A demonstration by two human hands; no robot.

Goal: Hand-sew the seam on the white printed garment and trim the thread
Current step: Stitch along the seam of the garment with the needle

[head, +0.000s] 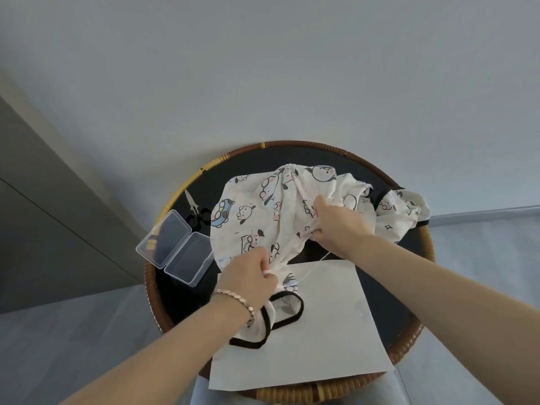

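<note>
The white printed garment [257,211], with cartoon prints and black trim, lies bunched on a round black table. My left hand [248,277] pinches a gathered fold of it near the table's middle. A little farther back, my right hand [336,226] grips the same fold, which stretches between the two hands. A white thread [314,266] runs from under my right hand down across the paper. No needle can be made out. Small scissors [194,210] lie at the table's left, beside the garment.
A white paper sheet [327,325] covers the near part of the table, under the garment's black-trimmed end. An open clear plastic box [175,248] sits at the left. The table has a raised woven rattan rim [295,144]. A grey wall stands behind.
</note>
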